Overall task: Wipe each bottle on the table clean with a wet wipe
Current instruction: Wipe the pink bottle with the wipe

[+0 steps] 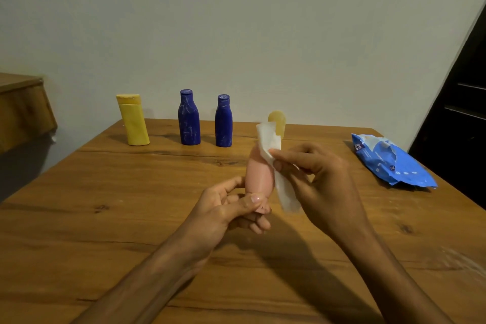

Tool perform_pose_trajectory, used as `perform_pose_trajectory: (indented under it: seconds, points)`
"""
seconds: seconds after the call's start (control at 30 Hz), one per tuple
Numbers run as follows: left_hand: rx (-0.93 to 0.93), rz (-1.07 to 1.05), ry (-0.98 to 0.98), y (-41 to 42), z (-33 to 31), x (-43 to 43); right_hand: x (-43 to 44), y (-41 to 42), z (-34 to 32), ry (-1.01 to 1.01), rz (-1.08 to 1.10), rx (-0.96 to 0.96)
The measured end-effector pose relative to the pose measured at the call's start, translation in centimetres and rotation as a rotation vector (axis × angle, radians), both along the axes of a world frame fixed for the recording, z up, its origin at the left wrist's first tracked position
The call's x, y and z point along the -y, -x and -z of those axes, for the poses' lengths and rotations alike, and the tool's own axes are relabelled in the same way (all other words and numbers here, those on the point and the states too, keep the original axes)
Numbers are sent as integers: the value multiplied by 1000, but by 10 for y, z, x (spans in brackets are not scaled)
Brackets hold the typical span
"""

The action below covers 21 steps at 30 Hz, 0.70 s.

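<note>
My left hand (231,208) grips the lower end of a pink bottle (259,175) and holds it above the wooden table (131,218). The bottle's yellowish cap (278,119) points away from me. My right hand (313,173) pinches a white wet wipe (272,150) against the bottle's right side; the wipe drapes from near the cap down past the bottle's base. At the back of the table stand a yellow bottle (133,119) and two dark blue bottles (188,117) (223,121), the blue ones streaked with pale marks.
A blue wet-wipe pack (389,160) lies open at the table's right side. A wooden cabinet (23,108) stands beyond the left edge, and a dark door (462,113) at the far right. The wall rises right behind the bottles.
</note>
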<state>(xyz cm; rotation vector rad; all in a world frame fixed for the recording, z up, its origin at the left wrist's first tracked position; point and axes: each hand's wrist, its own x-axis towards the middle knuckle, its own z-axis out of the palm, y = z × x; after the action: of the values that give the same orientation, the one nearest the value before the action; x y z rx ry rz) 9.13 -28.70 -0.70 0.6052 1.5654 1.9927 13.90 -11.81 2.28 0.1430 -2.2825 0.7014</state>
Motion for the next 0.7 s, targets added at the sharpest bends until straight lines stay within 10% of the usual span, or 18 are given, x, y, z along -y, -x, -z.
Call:
perform_pose_trajectory:
  seconds: [0.7]
  points:
    - [-54,-2,63,-2,2,-2,9,0,5,-139,-107,10]
